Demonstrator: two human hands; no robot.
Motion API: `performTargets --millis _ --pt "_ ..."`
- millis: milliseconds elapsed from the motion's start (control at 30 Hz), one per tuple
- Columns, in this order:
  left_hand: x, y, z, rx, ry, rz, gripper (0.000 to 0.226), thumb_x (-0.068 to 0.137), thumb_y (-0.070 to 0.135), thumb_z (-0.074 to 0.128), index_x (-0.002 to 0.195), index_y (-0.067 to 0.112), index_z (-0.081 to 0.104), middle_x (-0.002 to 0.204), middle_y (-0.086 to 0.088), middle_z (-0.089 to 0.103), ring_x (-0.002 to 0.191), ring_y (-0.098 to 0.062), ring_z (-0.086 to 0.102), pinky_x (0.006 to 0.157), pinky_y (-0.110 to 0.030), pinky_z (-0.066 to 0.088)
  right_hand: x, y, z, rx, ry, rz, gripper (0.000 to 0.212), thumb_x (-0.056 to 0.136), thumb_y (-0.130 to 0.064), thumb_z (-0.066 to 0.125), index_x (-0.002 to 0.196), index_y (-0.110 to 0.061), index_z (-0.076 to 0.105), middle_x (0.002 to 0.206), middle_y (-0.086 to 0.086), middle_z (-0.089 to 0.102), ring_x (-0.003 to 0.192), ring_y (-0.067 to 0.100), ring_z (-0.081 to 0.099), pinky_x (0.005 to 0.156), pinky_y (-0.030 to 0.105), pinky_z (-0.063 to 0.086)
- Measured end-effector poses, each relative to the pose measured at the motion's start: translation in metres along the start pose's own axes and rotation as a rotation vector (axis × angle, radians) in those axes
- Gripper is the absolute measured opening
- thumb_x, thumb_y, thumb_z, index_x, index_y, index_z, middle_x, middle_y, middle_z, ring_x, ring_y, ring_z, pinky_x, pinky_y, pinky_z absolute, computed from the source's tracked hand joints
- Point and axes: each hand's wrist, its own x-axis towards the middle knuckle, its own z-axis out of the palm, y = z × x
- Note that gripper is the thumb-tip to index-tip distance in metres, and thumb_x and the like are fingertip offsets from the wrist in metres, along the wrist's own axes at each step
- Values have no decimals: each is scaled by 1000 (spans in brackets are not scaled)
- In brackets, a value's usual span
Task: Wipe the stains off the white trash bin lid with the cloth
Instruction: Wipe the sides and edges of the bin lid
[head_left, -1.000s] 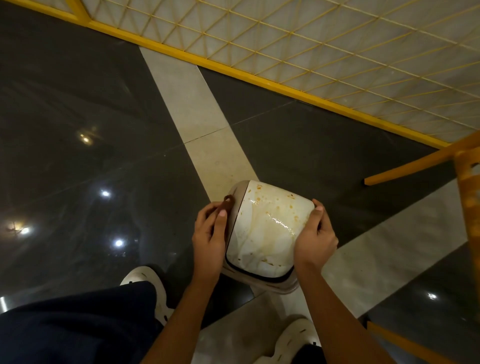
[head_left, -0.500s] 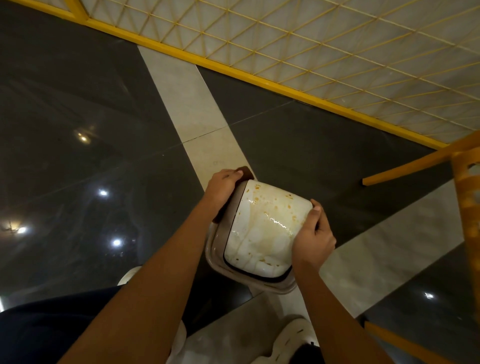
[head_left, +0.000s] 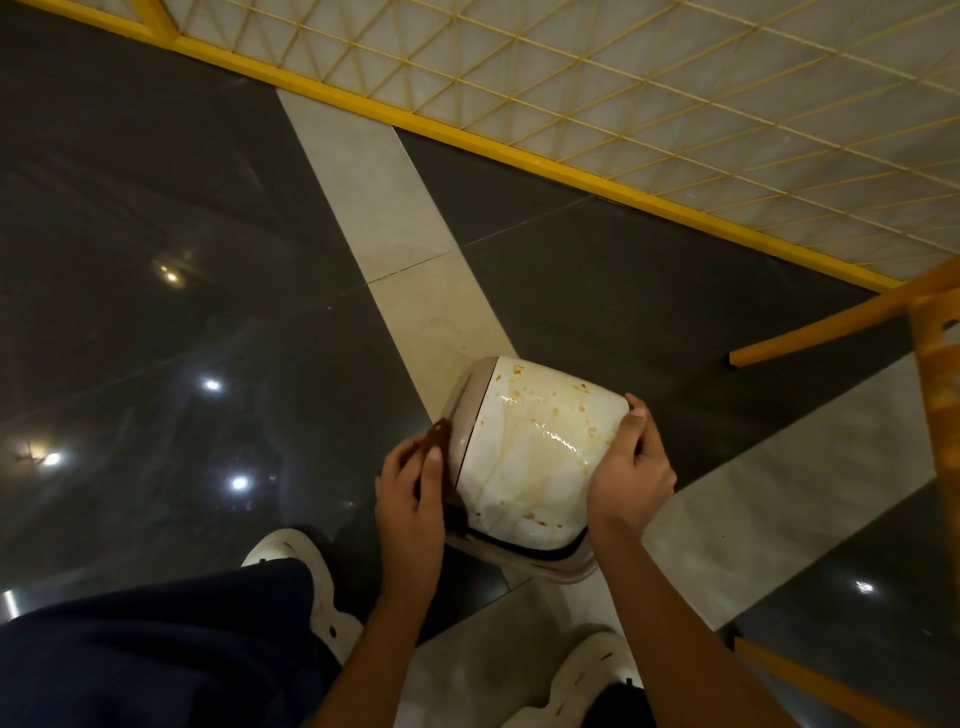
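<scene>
The white trash bin lid (head_left: 530, 457) has orange-brown spots and wet streaks across its top, and a beige rim runs round it. A small dark brown cloth (head_left: 441, 441) lies against the lid's left rim, held there by my left hand (head_left: 413, 499), whose fingers curl round it. My right hand (head_left: 631, 467) grips the lid's right edge, thumb on top. The bin's body under the lid is hidden.
The floor is glossy dark tile crossed by pale stone strips (head_left: 395, 234). A yellow lattice screen (head_left: 623, 104) runs along the back. Yellow chair parts (head_left: 935, 374) stand at the right. My white shoes (head_left: 301, 566) are just below the bin.
My left hand with the cloth has slid from the lid's far left corner back down along the left rim. The right hand has kept its grip.
</scene>
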Motion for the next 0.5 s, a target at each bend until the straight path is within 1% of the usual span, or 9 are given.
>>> performTargets --millis 33,67,133,200,233,333,367,433,500 --pt "-8 -9 -1 38 28 -1 21 93 24 46 112 23 55 108 20 49 112 -12 47 99 -37 40 0 0 0 1 2 -3 34 99 -34 37 120 -26 62 115 5 64 106 22 57 84 26 42" --pt "-16 -18 -2 78 58 -10 24 93 22 47 114 19 56 111 16 49 114 -14 46 97 -33 40 0 0 0 0 4 -5 33 99 -34 38 119 -27 63 115 4 64 106 21 57 84 26 42" --pt "-34 -33 -4 123 113 -33 27 92 18 50 117 14 58 117 6 48 114 -18 47 90 -22 37 1 2 1 0 3 -7 33 99 -35 38 118 -29 63 116 3 64 107 21 57 86 29 45" --pt "-50 -40 -3 111 156 -38 27 89 13 54 116 12 60 118 5 45 112 -17 48 86 -12 35 1 3 1 1 3 -10 33 98 -36 38 119 -29 62 116 3 64 107 20 57 87 30 45" --pt "-58 -42 0 84 171 -55 28 88 11 55 115 11 61 117 6 44 111 -14 48 86 -10 36 1 3 2 4 2 -10 33 98 -35 38 119 -29 62 117 3 64 107 20 57 86 29 44" --pt "-72 -42 13 18 214 -112 27 85 9 58 112 11 63 115 6 42 106 -7 47 92 -18 41 2 3 1 14 -9 -6 33 98 -36 37 120 -28 62 118 3 63 109 21 56 85 26 42" --pt "-77 -42 17 -9 225 -115 27 85 7 59 111 11 63 112 7 43 103 -2 49 91 -15 42 2 3 0 13 -14 -4 34 99 -36 37 120 -27 61 118 3 63 109 21 56 85 26 41" --pt "-87 -41 23 -85 202 -138 27 85 6 59 111 11 61 109 12 47 100 6 51 84 -6 43 1 2 0 12 -16 -1 34 99 -34 37 121 -26 62 118 4 63 109 20 56 84 24 40" --pt "-98 -38 26 -105 87 -188 29 88 12 57 116 18 54 114 17 49 99 9 53 83 -8 45 -1 2 -1 8 -9 -10 33 99 -34 38 120 -25 62 118 4 63 110 20 56 85 23 40"
